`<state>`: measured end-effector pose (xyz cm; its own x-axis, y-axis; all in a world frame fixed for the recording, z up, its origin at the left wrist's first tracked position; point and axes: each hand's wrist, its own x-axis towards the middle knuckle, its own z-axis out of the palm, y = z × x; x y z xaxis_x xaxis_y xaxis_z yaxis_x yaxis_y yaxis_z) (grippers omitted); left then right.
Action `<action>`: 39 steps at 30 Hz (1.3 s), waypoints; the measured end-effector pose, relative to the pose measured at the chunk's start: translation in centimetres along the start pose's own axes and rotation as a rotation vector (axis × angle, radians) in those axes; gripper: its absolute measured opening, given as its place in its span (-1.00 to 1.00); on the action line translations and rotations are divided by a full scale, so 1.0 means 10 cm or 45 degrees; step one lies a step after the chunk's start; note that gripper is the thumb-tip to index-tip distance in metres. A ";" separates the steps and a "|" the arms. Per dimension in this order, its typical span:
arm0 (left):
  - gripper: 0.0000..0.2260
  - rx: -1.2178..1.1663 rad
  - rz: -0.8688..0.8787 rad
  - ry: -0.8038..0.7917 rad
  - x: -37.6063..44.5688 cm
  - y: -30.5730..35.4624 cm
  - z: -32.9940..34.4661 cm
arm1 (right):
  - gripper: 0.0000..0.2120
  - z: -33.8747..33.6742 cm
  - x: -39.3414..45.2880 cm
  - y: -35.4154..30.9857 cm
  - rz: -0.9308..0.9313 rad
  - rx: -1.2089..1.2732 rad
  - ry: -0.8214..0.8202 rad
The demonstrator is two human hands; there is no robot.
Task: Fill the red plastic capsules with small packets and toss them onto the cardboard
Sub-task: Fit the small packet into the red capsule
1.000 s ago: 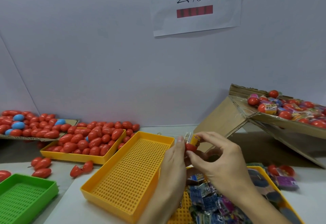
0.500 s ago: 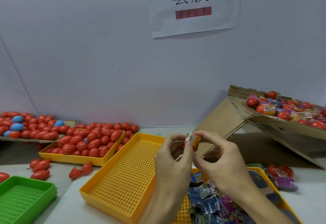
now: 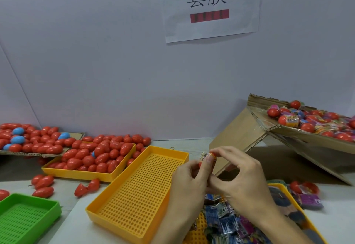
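Note:
My left hand and my right hand meet above the table, both pinching one red capsule with a small yellow packet poking out of its top. The fingers hide most of the capsule. A slanted cardboard sheet at the right carries a heap of filled red capsules wrapped in colourful film. Loose small packets fill the yellow tray under my right wrist.
An empty perforated yellow tray lies in front of my left hand. Behind it a yellow tray and a cardboard piece hold red and blue capsules. Stray capsules and a green tray lie at the left. A folded cardboard ramp props the sheet.
Both hands stayed together on the capsule. The fingers shifted around it and the packet now sits lower between them. The view tilted slightly.

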<state>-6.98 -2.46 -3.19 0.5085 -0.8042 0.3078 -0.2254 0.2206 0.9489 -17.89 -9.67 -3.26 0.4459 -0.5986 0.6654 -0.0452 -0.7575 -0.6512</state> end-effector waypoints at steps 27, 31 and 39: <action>-0.67 -0.441 -0.338 -0.161 0.06 0.05 -0.15 | -0.69 -0.01 0.02 0.02 0.057 0.072 -0.313; -0.67 -0.529 -0.421 -0.162 0.05 0.05 -0.16 | -0.74 -0.04 0.02 0.00 0.112 0.157 -0.293; -0.66 -0.632 -0.707 -0.199 -0.04 0.14 -0.22 | -0.63 -0.26 0.09 0.02 0.350 0.373 -0.546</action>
<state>-5.68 -0.65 -1.88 0.3064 -0.9302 -0.2023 0.4485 -0.0464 0.8926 -19.85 -11.02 -1.83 0.7775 -0.5577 0.2905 0.0116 -0.4491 -0.8934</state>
